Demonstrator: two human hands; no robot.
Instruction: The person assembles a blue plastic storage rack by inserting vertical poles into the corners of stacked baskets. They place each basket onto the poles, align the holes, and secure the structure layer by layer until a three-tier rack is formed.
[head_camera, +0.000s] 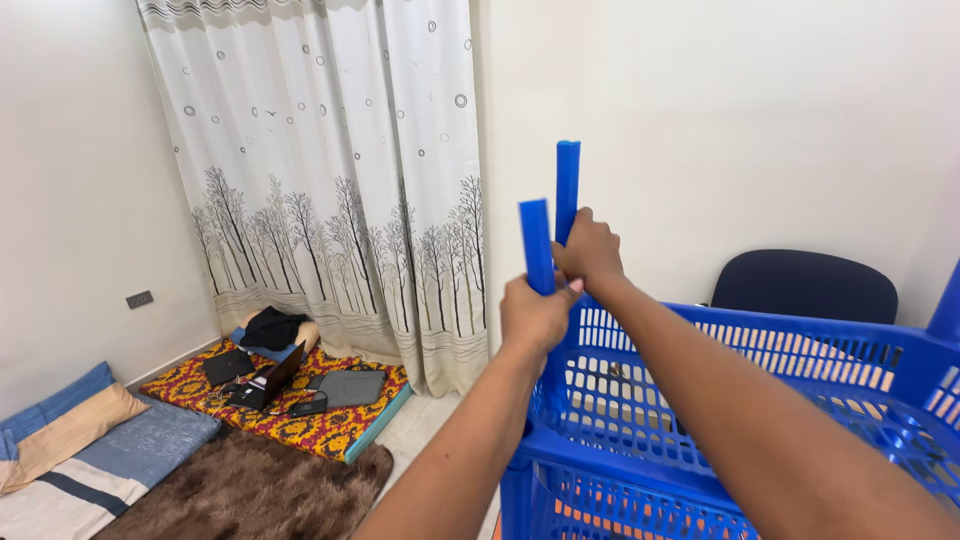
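My left hand (535, 315) grips a blue plastic tube (537, 245) that stands upright at the near corner of a blue slatted plastic rack (760, 400). Just behind it, my right hand (590, 250) is closed around a second blue tube (567, 190), also upright and slightly taller. Both tubes rise above the rack's upper basket, whose rim runs to the right. My forearms cross the lower part of the view and hide some of the basket.
A dark chair back (805, 285) stands behind the rack by the white wall. A tree-patterned curtain (330, 180) hangs at left. On the floor lie a patterned mat with a laptop (270, 380), a brown rug (250, 490) and cushions (70, 430).
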